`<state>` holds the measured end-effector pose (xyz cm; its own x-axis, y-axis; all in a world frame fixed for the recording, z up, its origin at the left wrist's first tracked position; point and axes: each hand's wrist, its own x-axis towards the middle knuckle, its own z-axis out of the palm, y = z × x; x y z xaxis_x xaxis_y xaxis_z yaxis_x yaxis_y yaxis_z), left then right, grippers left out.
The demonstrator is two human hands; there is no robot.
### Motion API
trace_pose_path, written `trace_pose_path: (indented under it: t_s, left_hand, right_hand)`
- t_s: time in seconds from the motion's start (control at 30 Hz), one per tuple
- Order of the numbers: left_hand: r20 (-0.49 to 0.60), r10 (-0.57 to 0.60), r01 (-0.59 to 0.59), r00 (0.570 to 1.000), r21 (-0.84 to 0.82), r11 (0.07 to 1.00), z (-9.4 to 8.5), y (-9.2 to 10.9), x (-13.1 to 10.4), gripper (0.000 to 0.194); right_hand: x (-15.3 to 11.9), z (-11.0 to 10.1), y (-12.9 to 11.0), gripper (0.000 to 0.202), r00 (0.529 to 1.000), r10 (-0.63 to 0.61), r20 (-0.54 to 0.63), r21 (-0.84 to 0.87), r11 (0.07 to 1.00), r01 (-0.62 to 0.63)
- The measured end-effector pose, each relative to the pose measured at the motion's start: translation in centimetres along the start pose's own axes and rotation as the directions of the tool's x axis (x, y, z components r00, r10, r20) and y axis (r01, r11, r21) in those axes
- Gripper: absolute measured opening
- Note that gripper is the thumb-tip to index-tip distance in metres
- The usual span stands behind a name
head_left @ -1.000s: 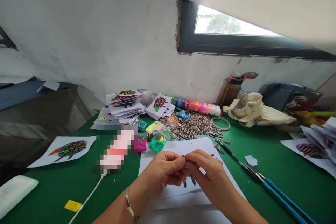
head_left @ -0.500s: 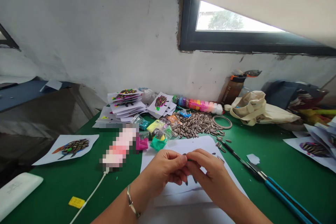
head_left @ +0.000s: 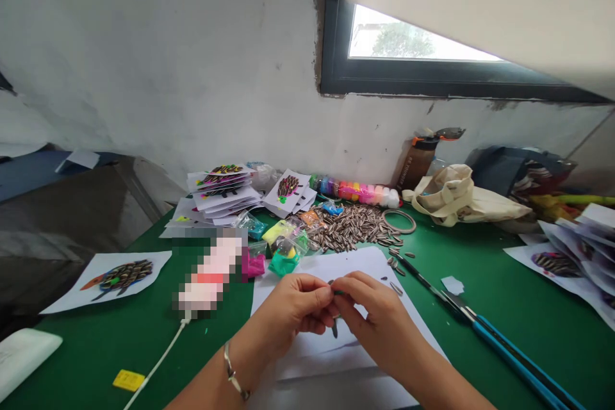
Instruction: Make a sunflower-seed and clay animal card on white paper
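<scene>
My left hand and my right hand meet fingertip to fingertip above white paper. Both are pinched closed on a small dark piece, mostly hidden by the fingers; its material I cannot make out. Below the fingertips, a dark elongated shape shows on the paper. A few sunflower seeds lie on the sheet right of my right hand. Just beyond the paper spreads a pile of striped sunflower seeds. A bracelet circles my left wrist.
Small bags of coloured clay lie behind the paper, near stacked seed pictures. Tweezers and a blue-handled cutter lie at right. A power bank and a cable are at left; a brown bottle stands behind.
The whole view has shifted slightly, so things sit a little further left. My hands stay pinched together with small finger movements; one dark shape beneath them is now covered.
</scene>
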<state>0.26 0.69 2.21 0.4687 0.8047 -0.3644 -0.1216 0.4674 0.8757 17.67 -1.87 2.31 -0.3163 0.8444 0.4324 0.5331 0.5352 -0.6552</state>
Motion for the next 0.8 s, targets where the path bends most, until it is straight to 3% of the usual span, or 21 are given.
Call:
trace_pose_path:
  t_s: [0.23,0.6,0.8]
  left_hand:
    - [-0.056,-0.022,0.022,0.998,0.002,1.000,0.31,0.42,-0.07,0.037]
    - [-0.029,0.014,-0.011,0.999,0.120,0.993,0.30,0.48,-0.19,0.041]
    - [-0.049,0.000,0.006,0.999,0.127,0.992,0.41,0.53,-0.23,0.034]
  right_hand:
    - [-0.09,-0.01,0.08,0.016,1.000,-0.001,0.010,-0.041,0.999,0.001]
    - [-0.22,0.04,0.06,0.019,0.997,0.005,0.072,-0.110,0.994,0.003]
    - [-0.40,0.07,0.04,0.019,0.998,0.036,0.049,-0.165,0.986,-0.028]
